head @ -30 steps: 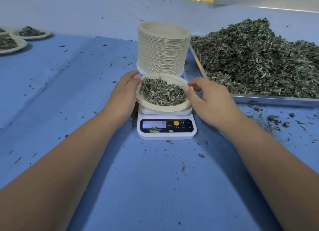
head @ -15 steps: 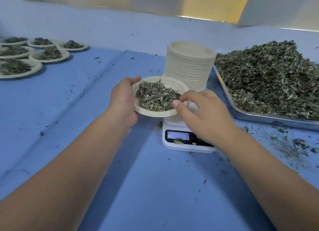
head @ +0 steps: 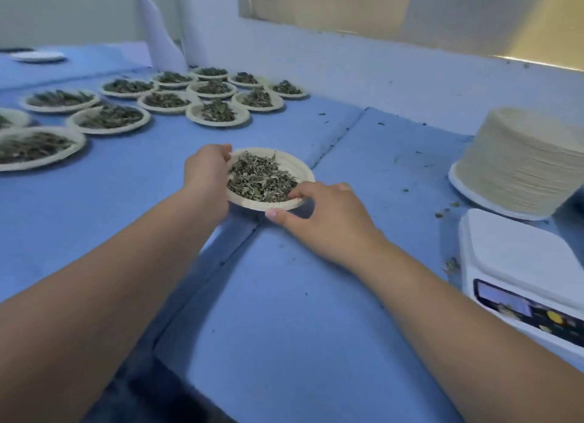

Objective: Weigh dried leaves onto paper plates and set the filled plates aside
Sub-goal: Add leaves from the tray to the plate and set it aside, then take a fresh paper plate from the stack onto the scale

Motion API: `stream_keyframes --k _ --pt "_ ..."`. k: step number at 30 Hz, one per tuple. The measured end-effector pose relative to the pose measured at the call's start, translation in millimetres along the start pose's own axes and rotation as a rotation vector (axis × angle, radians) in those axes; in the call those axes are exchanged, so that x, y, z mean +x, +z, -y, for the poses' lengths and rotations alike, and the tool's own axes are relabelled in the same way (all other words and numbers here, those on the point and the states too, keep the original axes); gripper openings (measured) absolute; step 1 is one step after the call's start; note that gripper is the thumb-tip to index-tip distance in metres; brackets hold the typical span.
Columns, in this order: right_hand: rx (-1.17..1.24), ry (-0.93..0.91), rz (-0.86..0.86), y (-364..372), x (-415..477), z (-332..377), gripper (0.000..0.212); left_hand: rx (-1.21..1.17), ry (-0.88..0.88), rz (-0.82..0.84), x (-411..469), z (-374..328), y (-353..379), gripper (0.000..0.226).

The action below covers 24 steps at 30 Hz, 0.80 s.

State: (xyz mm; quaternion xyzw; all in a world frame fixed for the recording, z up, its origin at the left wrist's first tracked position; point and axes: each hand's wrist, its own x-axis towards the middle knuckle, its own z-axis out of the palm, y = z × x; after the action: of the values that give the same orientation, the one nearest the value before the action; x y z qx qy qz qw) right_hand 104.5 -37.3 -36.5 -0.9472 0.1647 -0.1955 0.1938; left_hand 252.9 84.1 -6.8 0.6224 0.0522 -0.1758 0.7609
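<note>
Left hand [head: 207,170] and right hand [head: 328,214] each grip the rim of the filled plate [head: 305,170], held centrally between them; the set-aside plates [head: 241,119] lie far-left, nearer the left hand.

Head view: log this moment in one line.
plate: filled, held | left hand: grips rim | right hand: pinches rim | scale: bare

Light: even, cool, diffuse; we note a warm yellow glow on the panel [head: 537,21] upper right.
Shadows: soft, faint, under the plate [head: 300,166] and beside the left forearm [head: 126,264].
Blur: we find smear on the left plates [head: 79,143], stack [head: 518,166] and scale [head: 518,258].
Edges: wide-angle stretch toward the lower corners.
Centre: sharpest.
</note>
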Motion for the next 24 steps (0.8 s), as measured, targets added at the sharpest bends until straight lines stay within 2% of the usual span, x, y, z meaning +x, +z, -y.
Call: stream_keyframes --k 3,8,12,14,24 --pt "0.000 -0.006 0.028 33 27 24 0.056 0.035 0.032 -0.114 30 -10 -35 0.009" --pt "-0.141 -0.037 0.037 78 71 56 0.061 0.019 0.072 -0.210 61 -13 -74 0.014" --pt "-0.155 -0.036 0.069 100 108 73 0.060 -0.131 0.210 -0.373 63 -6 -83 0.039" --pt "-0.164 -0.050 0.078 111 122 81 0.059 -0.144 0.236 -0.348 61 -4 -82 0.045" --pt "-0.236 -0.018 0.224 160 186 117 0.071 -0.197 0.302 -0.342 52 -1 -80 0.035"
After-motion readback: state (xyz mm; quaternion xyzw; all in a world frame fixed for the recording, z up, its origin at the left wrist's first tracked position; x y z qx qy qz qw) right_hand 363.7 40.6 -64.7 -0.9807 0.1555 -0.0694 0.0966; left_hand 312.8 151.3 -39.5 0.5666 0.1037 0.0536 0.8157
